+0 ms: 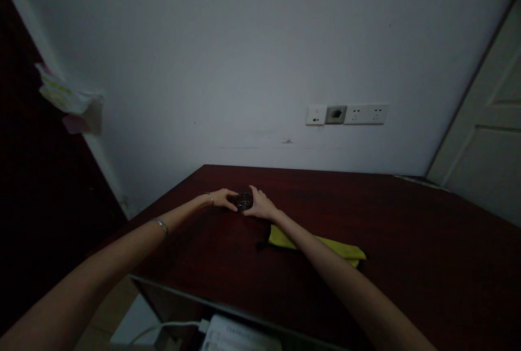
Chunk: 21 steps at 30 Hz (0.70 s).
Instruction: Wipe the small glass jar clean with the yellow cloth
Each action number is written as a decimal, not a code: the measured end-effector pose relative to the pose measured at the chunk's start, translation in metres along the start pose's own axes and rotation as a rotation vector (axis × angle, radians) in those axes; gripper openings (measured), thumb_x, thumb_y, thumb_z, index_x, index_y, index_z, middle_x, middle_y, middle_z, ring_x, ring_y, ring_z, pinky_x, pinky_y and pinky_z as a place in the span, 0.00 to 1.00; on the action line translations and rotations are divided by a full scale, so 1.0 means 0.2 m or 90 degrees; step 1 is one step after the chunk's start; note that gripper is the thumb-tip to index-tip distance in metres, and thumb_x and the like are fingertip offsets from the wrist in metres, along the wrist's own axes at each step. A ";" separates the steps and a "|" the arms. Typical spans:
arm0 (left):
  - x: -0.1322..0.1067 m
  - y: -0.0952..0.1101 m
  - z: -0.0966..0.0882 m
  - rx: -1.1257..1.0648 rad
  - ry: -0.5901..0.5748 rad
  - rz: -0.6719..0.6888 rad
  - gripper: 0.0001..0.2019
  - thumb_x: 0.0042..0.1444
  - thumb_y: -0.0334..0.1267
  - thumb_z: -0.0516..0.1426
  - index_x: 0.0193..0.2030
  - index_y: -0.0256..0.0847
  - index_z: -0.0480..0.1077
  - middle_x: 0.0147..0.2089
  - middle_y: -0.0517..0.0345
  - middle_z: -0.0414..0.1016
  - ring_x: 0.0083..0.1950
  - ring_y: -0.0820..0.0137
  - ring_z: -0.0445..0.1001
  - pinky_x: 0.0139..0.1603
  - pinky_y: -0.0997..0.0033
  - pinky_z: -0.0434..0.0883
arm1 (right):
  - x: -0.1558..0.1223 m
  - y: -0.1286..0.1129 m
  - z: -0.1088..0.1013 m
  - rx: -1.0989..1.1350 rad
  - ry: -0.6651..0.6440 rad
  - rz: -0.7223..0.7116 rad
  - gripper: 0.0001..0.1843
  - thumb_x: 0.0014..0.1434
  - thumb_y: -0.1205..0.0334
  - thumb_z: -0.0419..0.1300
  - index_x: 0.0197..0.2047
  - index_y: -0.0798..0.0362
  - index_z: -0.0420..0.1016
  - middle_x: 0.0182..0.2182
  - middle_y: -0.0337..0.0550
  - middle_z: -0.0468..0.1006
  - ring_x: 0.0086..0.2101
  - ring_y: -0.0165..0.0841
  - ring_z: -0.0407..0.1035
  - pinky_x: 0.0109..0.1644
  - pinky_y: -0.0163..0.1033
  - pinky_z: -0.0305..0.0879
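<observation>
Both my arms reach out over a dark red-brown table (pixel 407 231). My left hand (pixel 223 198) and my right hand (pixel 261 205) close from either side on a small dark round glass dish (pixel 244 200) that stands on the table far from me. The fingers of both hands curl round its rim. A folded yellow cloth (pixel 342 248) lies on the table under my right forearm. Bracelets sit on my left wrist and forearm.
A white wall stands behind the table with a row of sockets (pixel 345 114). A white door (pixel 484 145) is at the right. Papers (pixel 65 96) hang on the dark left side. A white cable and printed box (pixel 236 334) lie below the table's near edge.
</observation>
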State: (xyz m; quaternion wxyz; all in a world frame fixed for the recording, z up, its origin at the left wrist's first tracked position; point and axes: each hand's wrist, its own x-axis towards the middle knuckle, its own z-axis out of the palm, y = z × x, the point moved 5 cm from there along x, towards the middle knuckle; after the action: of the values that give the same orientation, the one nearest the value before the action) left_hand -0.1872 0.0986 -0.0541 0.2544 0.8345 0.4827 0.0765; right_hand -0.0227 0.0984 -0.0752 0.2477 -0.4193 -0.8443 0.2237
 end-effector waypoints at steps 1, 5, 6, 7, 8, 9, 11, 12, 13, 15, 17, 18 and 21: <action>0.00 0.00 0.00 0.002 -0.001 0.000 0.28 0.41 0.46 0.64 0.51 0.41 0.69 0.46 0.58 0.76 0.48 0.64 0.71 0.49 0.72 0.64 | 0.00 0.00 0.00 -0.001 0.001 -0.002 0.60 0.37 0.49 0.68 0.66 0.53 0.39 0.54 0.61 0.61 0.53 0.54 0.59 0.50 0.53 0.59; 0.01 0.03 0.01 0.024 -0.016 0.017 0.28 0.42 0.46 0.63 0.51 0.40 0.69 0.45 0.58 0.77 0.47 0.65 0.72 0.48 0.73 0.64 | 0.00 0.01 0.00 0.005 -0.001 0.006 0.60 0.37 0.51 0.68 0.66 0.53 0.38 0.55 0.62 0.59 0.53 0.54 0.59 0.50 0.53 0.59; 0.02 0.04 0.01 0.039 -0.022 0.023 0.28 0.42 0.47 0.63 0.51 0.41 0.68 0.45 0.58 0.77 0.47 0.65 0.72 0.48 0.73 0.64 | 0.00 0.01 0.00 0.012 -0.006 0.011 0.61 0.37 0.51 0.68 0.66 0.53 0.37 0.55 0.63 0.59 0.53 0.54 0.59 0.51 0.54 0.59; 0.02 0.04 0.00 0.065 -0.027 0.022 0.28 0.42 0.47 0.63 0.51 0.41 0.68 0.45 0.58 0.77 0.47 0.66 0.72 0.48 0.73 0.64 | 0.00 0.00 0.00 0.020 -0.015 0.014 0.62 0.37 0.50 0.69 0.66 0.54 0.35 0.56 0.63 0.59 0.53 0.54 0.59 0.51 0.54 0.58; 0.02 0.05 -0.01 0.106 -0.027 0.011 0.29 0.41 0.47 0.63 0.51 0.42 0.68 0.45 0.58 0.77 0.47 0.65 0.72 0.48 0.73 0.64 | -0.01 0.00 -0.01 0.030 -0.028 0.016 0.63 0.37 0.50 0.69 0.67 0.54 0.34 0.56 0.64 0.58 0.54 0.54 0.58 0.52 0.54 0.57; 0.02 0.05 -0.03 0.157 -0.022 -0.009 0.30 0.40 0.47 0.64 0.52 0.42 0.68 0.46 0.57 0.76 0.48 0.64 0.72 0.49 0.72 0.65 | -0.02 0.00 -0.03 0.040 -0.039 0.014 0.63 0.38 0.48 0.68 0.67 0.55 0.33 0.57 0.64 0.58 0.55 0.54 0.57 0.53 0.55 0.56; 0.02 0.07 -0.09 0.278 0.012 -0.075 0.33 0.36 0.47 0.65 0.52 0.39 0.67 0.49 0.51 0.74 0.51 0.60 0.70 0.50 0.68 0.65 | -0.06 0.01 -0.09 0.056 -0.055 -0.001 0.58 0.43 0.46 0.65 0.66 0.58 0.37 0.58 0.64 0.57 0.57 0.52 0.55 0.56 0.54 0.55; 0.02 0.10 -0.12 0.305 0.032 -0.088 0.34 0.38 0.45 0.65 0.53 0.35 0.66 0.52 0.45 0.72 0.53 0.56 0.68 0.52 0.64 0.64 | -0.10 0.02 -0.15 0.053 -0.042 -0.021 0.52 0.46 0.47 0.63 0.66 0.59 0.43 0.59 0.63 0.57 0.58 0.50 0.54 0.57 0.53 0.54; 0.02 0.15 -0.14 0.316 0.045 -0.085 0.32 0.42 0.43 0.63 0.54 0.34 0.65 0.54 0.42 0.69 0.56 0.55 0.66 0.54 0.62 0.62 | -0.14 0.03 -0.21 0.038 -0.026 -0.051 0.45 0.50 0.48 0.60 0.64 0.59 0.49 0.58 0.61 0.59 0.57 0.48 0.56 0.57 0.51 0.54; 0.01 0.29 -0.16 0.374 0.092 0.002 0.23 0.49 0.37 0.57 0.54 0.35 0.65 0.56 0.43 0.67 0.58 0.57 0.62 0.57 0.62 0.60 | -0.26 0.07 -0.33 -0.009 0.011 -0.107 0.28 0.54 0.54 0.57 0.57 0.53 0.63 0.54 0.53 0.66 0.54 0.43 0.61 0.56 0.49 0.56; -0.01 0.48 -0.11 0.436 0.125 0.109 0.18 0.52 0.33 0.53 0.51 0.35 0.67 0.53 0.44 0.69 0.56 0.59 0.64 0.55 0.63 0.62 | -0.42 0.12 -0.44 -0.079 0.028 -0.140 0.16 0.55 0.60 0.56 0.47 0.51 0.72 0.47 0.49 0.72 0.49 0.41 0.65 0.52 0.46 0.60; -0.02 0.57 -0.06 0.454 0.116 0.160 0.17 0.53 0.33 0.52 0.51 0.35 0.67 0.53 0.44 0.69 0.56 0.60 0.65 0.55 0.64 0.62 | -0.50 0.14 -0.49 -0.106 0.030 -0.149 0.13 0.56 0.61 0.54 0.44 0.51 0.74 0.44 0.48 0.73 0.47 0.40 0.66 0.50 0.45 0.62; -0.06 0.81 0.17 0.491 0.043 0.314 0.21 0.54 0.38 0.54 0.55 0.36 0.63 0.58 0.43 0.65 0.61 0.57 0.60 0.59 0.61 0.59 | -0.76 0.18 -0.60 -0.142 0.042 -0.164 0.13 0.59 0.61 0.51 0.42 0.51 0.74 0.42 0.47 0.74 0.44 0.37 0.67 0.49 0.43 0.64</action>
State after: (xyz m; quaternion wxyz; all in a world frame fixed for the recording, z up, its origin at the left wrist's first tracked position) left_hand -0.0564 0.0109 -0.0006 -0.1162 0.9553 0.2707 -0.0231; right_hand 0.1518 0.0145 -0.0382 0.2540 -0.3398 -0.9019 0.0816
